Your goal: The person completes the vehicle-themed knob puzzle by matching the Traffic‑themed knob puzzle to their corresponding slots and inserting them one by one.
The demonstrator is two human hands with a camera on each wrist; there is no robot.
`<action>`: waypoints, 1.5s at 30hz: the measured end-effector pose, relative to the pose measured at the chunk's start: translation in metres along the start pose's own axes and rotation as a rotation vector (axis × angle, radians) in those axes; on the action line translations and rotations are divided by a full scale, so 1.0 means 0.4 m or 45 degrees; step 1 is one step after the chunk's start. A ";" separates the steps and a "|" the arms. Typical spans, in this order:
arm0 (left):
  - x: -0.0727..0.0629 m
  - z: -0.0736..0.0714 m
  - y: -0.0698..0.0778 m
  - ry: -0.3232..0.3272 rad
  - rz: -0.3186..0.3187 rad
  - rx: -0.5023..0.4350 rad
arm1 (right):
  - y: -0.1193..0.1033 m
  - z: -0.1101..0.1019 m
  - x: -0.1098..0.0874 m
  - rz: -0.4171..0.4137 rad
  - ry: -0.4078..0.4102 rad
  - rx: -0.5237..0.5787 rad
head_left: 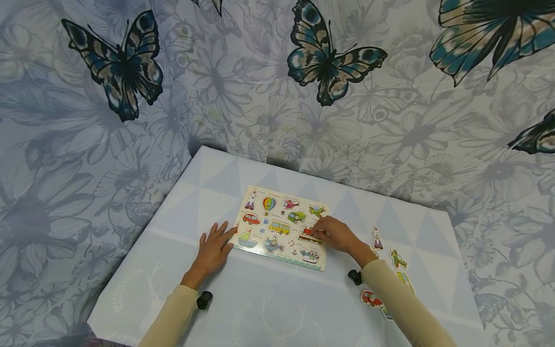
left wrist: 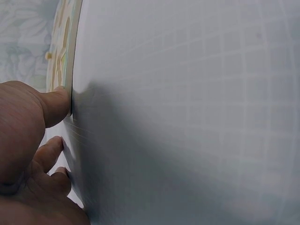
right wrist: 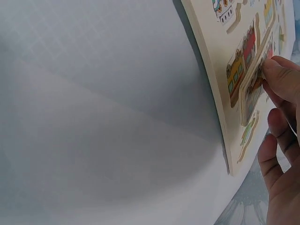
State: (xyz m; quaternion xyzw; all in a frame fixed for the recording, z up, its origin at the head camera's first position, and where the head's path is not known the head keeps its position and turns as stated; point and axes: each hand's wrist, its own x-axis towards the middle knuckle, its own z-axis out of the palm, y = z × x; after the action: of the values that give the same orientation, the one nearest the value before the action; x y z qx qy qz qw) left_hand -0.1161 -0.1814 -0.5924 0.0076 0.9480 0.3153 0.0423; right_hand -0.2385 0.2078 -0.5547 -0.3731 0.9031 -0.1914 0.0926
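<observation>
A wooden puzzle board [head_left: 277,257] with printed vehicle shapes lies on the table. My left hand [head_left: 211,250] rests at its left side with fingers spread; in the left wrist view the thumb [left wrist: 57,105] touches the board's edge. Over the board's right part, my right hand [head_left: 340,235] pinches a train puzzle piece [right wrist: 248,104] between thumb and fingers. The right wrist view has this piece tilted, close beside the printed train recess [right wrist: 241,65]. The fingertips cover part of the piece. Its other fingers are loosely bent.
Right of the board lie loose pieces: a rocket [head_left: 377,238], a green airplane [head_left: 398,259], a yellow piece [head_left: 404,279] and a red car [head_left: 371,299]. The right sleeve [head_left: 399,303] partly covers some. Behind the table [head_left: 182,231] hangs a butterfly-patterned backdrop [head_left: 260,120].
</observation>
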 end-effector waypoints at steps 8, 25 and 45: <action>0.000 0.000 -0.003 -0.017 -0.010 0.012 | -0.008 0.015 0.002 0.028 -0.028 0.009; 0.005 0.007 -0.013 -0.012 0.003 0.022 | -0.021 0.032 0.011 0.020 -0.059 -0.022; 0.004 0.004 -0.007 -0.024 -0.010 0.027 | -0.015 0.042 0.013 0.002 -0.049 -0.016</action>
State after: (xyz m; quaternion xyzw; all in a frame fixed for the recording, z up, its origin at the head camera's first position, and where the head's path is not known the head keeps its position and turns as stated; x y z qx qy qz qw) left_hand -0.1175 -0.1829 -0.5955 0.0073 0.9509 0.3049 0.0523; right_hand -0.2332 0.1955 -0.5676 -0.3767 0.9026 -0.1784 0.1078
